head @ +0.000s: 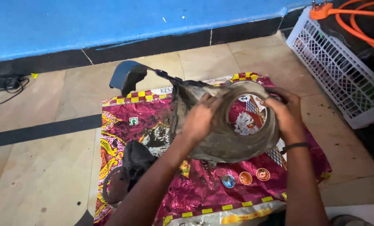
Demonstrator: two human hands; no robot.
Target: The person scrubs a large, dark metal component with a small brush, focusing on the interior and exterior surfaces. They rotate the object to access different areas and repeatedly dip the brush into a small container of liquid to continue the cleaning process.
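While both hands grip it, the dirty grey plastic housing (220, 138) is held up over the printed magenta sack (153, 125) on the floor | left hand (199, 119) closed on the ring's near-left rim, right hand (285, 113) on its right edge | grime looks uncleaned; a dark part (130, 167) lies apart on the sack.

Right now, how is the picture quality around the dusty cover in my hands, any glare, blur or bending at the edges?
Head view: the dusty cover and both hands, left and right, look fairly sharp; the shiny sack shows crinkled glare; the wall's base line bows, which suggests wide-lens distortion; the forearms at the bottom edge are dark and shaded.
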